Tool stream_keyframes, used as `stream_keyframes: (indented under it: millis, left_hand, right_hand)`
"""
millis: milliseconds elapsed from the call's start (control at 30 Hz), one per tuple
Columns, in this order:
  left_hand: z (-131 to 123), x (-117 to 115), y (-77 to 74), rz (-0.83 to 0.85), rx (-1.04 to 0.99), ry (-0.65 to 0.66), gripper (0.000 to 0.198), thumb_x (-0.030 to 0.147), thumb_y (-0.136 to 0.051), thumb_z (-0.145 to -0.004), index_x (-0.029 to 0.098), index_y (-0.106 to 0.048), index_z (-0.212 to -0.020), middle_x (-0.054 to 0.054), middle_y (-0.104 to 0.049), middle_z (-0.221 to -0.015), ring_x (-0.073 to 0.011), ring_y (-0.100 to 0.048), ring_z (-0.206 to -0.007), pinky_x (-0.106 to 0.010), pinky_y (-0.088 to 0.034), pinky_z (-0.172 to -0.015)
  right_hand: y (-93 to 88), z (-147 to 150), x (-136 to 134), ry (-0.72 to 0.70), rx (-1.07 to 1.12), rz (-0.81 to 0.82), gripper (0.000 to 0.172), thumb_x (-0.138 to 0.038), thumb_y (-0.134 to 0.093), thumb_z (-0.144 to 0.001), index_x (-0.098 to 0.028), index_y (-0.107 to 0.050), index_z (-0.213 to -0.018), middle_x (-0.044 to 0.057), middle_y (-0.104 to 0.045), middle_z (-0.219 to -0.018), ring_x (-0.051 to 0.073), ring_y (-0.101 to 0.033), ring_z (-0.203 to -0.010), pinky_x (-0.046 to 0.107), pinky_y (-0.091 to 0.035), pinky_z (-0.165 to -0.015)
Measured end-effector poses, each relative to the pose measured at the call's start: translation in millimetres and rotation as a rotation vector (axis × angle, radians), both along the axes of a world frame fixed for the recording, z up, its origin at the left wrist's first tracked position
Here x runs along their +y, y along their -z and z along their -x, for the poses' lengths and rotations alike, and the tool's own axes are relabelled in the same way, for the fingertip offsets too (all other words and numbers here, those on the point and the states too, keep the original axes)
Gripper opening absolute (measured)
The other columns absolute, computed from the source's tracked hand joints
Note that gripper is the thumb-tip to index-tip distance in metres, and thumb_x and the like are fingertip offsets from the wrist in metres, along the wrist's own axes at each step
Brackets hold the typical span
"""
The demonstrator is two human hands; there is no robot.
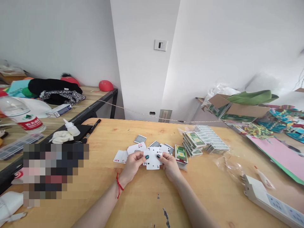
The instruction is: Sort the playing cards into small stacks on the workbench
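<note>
Both hands meet over the middle of the wooden table. My left hand (134, 164), with a red string at the wrist, pinches the left side of some playing cards (153, 161). The right side of the same cards is gripped by my right hand (169, 163). Two cards lie crosswise there, showing a 2 and a 3 of spades, with both thumbs on top. Just behind, more face-up cards (136, 147) are fanned out, a red ace (117, 156) among them at the left. A small grey-patterned piece (140, 138) rests farther back. Close to my right hand stands a green card box (181, 154).
Stacked card boxes (193, 140) and a wrapped block of boxes (212, 139) are at the right, with a power strip (273, 201) nearer. A glue bottle (72, 128), black marker (95, 125) and white cloth (61, 137) lie at the left. A water bottle (26, 118) stands on the side table.
</note>
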State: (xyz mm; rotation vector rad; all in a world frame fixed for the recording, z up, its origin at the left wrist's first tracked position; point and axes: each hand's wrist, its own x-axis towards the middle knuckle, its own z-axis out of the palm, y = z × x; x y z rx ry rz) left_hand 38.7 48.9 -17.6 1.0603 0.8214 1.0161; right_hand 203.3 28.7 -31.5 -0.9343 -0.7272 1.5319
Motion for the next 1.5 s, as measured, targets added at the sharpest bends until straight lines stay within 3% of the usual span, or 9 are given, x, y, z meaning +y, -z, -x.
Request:
stream_keyframes:
  millis: [300, 600, 867, 1033, 1133, 1500]
  left_hand:
    - [1, 1, -1.7, 0.109, -0.080, 0.063, 0.018, 0.027, -0.070, -0.061, 0.014, -0.064, -0.070, -0.002, -0.064, -0.071, -0.0157, -0.059, -0.067, -0.028, -0.047, -0.065]
    - [0, 2, 0.8, 0.051, -0.001, 0.049, 0.015, 0.023, -0.067, -0.063, 0.014, -0.056, -0.067, 0.002, -0.056, -0.065, -0.0101, -0.052, -0.060, -0.021, -0.043, -0.056]
    - [-4, 1, 6.8, -0.121, 0.061, -0.123, 0.015, 0.025, -0.061, -0.068, 0.015, -0.051, -0.073, 0.002, -0.053, -0.069, -0.0097, -0.049, -0.061, -0.020, -0.040, -0.057]
    - [-5, -1, -0.7, -0.165, 0.074, -0.034, 0.016, 0.025, -0.060, -0.069, 0.015, -0.054, -0.080, -0.001, -0.057, -0.074, -0.0129, -0.053, -0.067, -0.023, -0.044, -0.061]
    - [-2, 2, -1.9, -0.190, 0.142, -0.089, 0.020, 0.028, -0.060, -0.070, 0.014, -0.059, -0.083, -0.002, -0.060, -0.077, -0.0139, -0.054, -0.068, -0.023, -0.044, -0.061]
    - [-2, 1, 9.1, -0.217, 0.256, -0.203, 0.020, 0.033, -0.058, -0.073, 0.013, -0.061, -0.074, -0.002, -0.060, -0.068, -0.0121, -0.052, -0.063, -0.021, -0.042, -0.057]
  right_hand:
    - [-0.4, -2, 1, -0.016, 0.058, -0.005, 0.026, -0.033, -0.075, -0.057, -0.016, -0.060, -0.070, 0.001, -0.065, -0.061, 0.015, -0.058, -0.052, 0.026, -0.045, -0.050]
    - [0.7, -3, 2, -0.015, 0.091, 0.014, 0.024, -0.029, -0.076, -0.056, -0.016, -0.057, -0.064, -0.001, -0.062, -0.059, 0.011, -0.055, -0.049, 0.023, -0.044, -0.049]
    - [1.6, 9, -1, -0.094, 0.004, -0.102, 0.027, -0.029, -0.072, -0.061, -0.017, -0.062, -0.082, 0.004, -0.066, -0.079, 0.016, -0.057, -0.067, 0.026, -0.043, -0.059]
    - [6.3, 9, 0, -0.081, -0.047, -0.089, 0.023, -0.032, -0.070, -0.063, -0.015, -0.063, -0.077, 0.004, -0.065, -0.072, 0.014, -0.055, -0.059, 0.025, -0.039, -0.055]
    - [8.1, 7, 0, -0.145, -0.124, -0.082, 0.024, -0.032, -0.071, -0.062, -0.014, -0.063, -0.075, 0.003, -0.064, -0.067, 0.013, -0.054, -0.058, 0.025, -0.039, -0.054]
    - [13.8, 11, 0, -0.082, -0.193, -0.082, 0.029, -0.042, -0.065, -0.066, -0.016, -0.062, -0.077, 0.002, -0.063, -0.067, 0.013, -0.052, -0.057, 0.026, -0.041, -0.054]
